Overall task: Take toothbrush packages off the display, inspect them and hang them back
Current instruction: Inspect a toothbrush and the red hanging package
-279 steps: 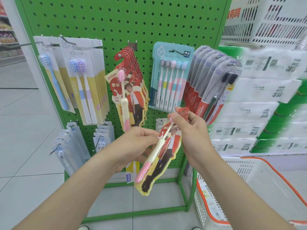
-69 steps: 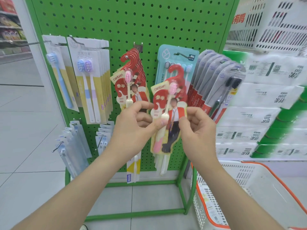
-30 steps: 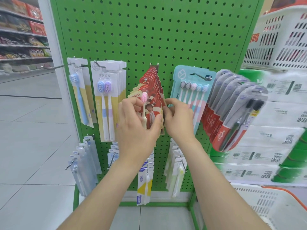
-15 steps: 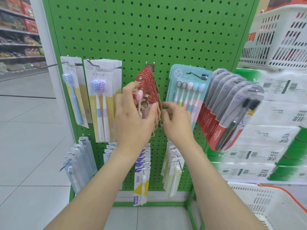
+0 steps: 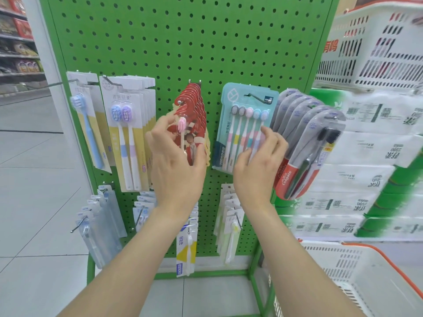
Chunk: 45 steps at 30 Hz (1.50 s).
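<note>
While both hands are raised to the display, the green pegboard (image 5: pixel 183 42) fills the middle of the view and serves as the reference for every position given. Beyond the pegboard's right edge stand stacked white-and-green paper packs (image 5: pixel 366 156), with a white slotted crate (image 5: pixel 377 53) above them. An orange-rimmed white basket (image 5: pixel 366 277) sits off the pegboard's lower right corner. At the pegboard's right edge hangs a fanned row of grey Colgate packs (image 5: pixel 306 138). On the pegboard's left side hang white-and-yellow twin-brush packs (image 5: pixel 128 143) and, nearer its left edge, a pack with a single blue brush (image 5: pixel 88 129). Right of the pegboard's centre hangs a teal five-brush pack (image 5: pixel 238 97). The red toothbrush packages (image 5: pixel 194 106) hang in a stack from a hook at the pegboard's centre. The left hand (image 5: pixel 176 165) holds the front package of that stack, fingers curled at its left edge and thumb on its lower right; motion blur hides finer detail. The right hand (image 5: pixel 258 170) lies in front of the teal pack's lower half, fingers spread and loosely bent, gripping nothing; contact with the pack cannot be told. Along the pegboard's lower rows hang clear packs (image 5: pixel 100 225), a blue-and-yellow pack (image 5: pixel 186 248) and pale packs (image 5: pixel 230 223).
</note>
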{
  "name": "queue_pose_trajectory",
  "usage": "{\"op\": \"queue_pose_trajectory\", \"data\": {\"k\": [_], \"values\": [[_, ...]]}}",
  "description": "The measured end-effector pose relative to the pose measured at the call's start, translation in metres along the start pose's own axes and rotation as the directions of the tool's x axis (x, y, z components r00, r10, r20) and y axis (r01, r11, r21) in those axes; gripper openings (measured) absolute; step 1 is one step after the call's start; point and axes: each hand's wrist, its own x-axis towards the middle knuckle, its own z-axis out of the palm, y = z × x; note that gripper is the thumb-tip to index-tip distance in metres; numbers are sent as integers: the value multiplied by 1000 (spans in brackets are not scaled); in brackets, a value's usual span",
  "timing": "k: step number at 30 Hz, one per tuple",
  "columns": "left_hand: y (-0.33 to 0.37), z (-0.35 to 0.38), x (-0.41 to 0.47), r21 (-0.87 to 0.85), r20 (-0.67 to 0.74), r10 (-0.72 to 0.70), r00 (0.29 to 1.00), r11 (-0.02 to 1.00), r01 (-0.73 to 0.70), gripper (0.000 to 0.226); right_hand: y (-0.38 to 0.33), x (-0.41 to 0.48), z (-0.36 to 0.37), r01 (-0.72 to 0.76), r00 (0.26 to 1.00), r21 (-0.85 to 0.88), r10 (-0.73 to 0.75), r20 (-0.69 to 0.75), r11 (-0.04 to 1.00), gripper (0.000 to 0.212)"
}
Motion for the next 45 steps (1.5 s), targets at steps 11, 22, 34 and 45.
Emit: {"op": "queue_pose_trajectory", "data": {"k": [11, 22, 34, 45], "values": [[2, 6, -36, 11, 267, 395, 879, 911, -413, 15, 14, -9, -3, -191, 971, 97, 173, 165, 977, 30], [4, 2, -45, -91, 383, 147, 912, 988, -120, 17, 1, -17, -53, -220, 975, 242, 202, 96, 945, 22], [30, 1, -51, -264, 387, -15, 922, 956, 126, 9, -18, -20, -102, -328, 942, 475, 245, 229, 817, 18], [51, 7, -40, -420, 557, -328, 763, 681, 599, 35, -14, -36, -114, -328, 916, 399, 184, 357, 856, 21]]}}
